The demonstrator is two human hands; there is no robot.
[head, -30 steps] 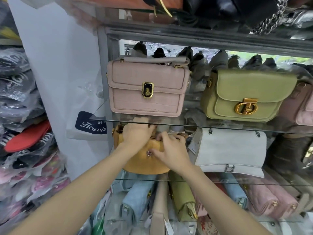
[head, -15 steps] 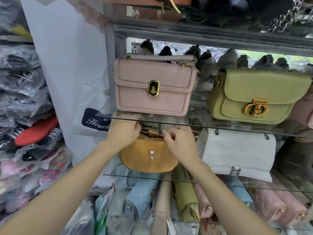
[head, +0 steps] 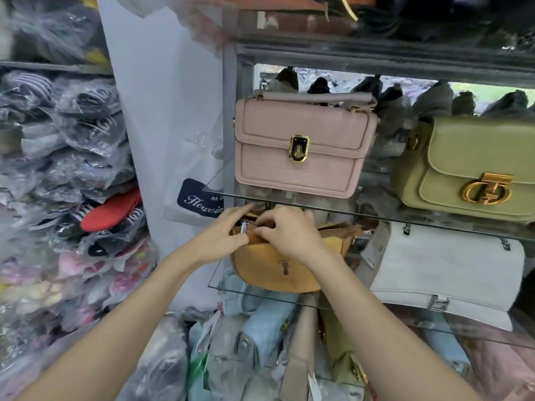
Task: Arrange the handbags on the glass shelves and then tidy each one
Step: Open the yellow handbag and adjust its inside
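A mustard-yellow rounded handbag [head: 275,272] stands at the left end of the lower glass shelf [head: 220,286]. My left hand [head: 223,238] grips its top left corner, by a silver metal fitting. My right hand [head: 289,235] pinches the bag's top edge just right of that, fingers curled over the opening. A pink boxy handbag [head: 301,149] with a gold and black clasp stands on the upper glass shelf [head: 434,227]. An olive-green handbag [head: 474,172] is to its right. A white handbag [head: 445,267] stands right of the yellow one.
Light blue, beige and olive bags [head: 269,328] are packed below the lower shelf. Bagged shoes and clothes [head: 72,169] are stacked at the left. A white shopping bag with a dark label [head: 199,198] hangs beside the metal shelf frame [head: 230,111]. More bags crowd the top shelf.
Both hands have drawn together at the yellow bag's top left corner; my right hand slid left along the top edge. The camera view shifted left.
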